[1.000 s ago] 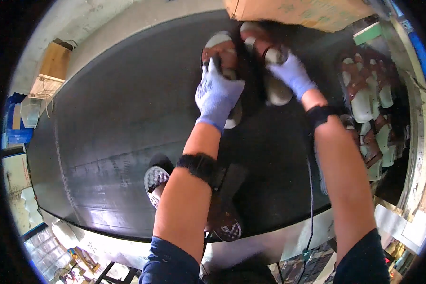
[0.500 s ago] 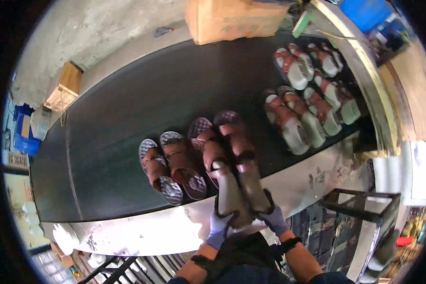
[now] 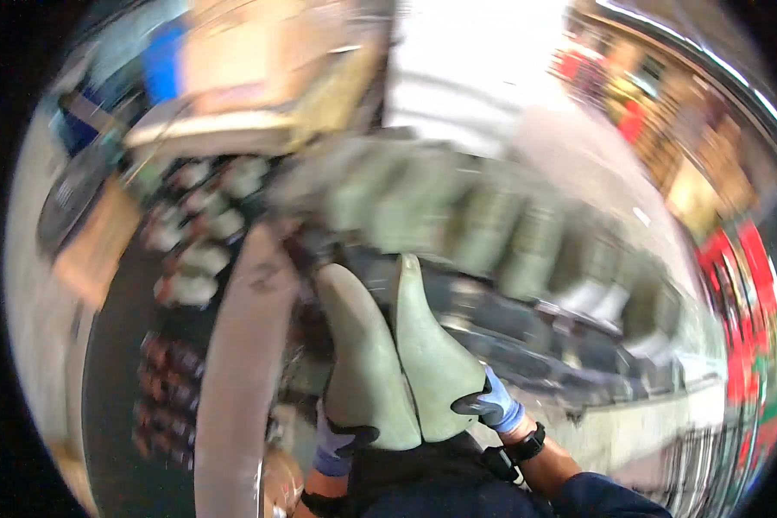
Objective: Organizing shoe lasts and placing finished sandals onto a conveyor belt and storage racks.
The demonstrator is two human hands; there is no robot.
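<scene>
Left hand [image 3: 341, 439] has its fingers curled round the wide end of one green last [image 3: 363, 363], and the right hand [image 3: 489, 404] is clamped on a second last [image 3: 433, 358] the same way. They're held side by side in front of the body, narrow ends pointing away. More lasts [image 3: 527, 246] beyond, pretty blurry; sandals [image 3: 171, 367] on the black counter [image 3: 112, 388] off left.
</scene>
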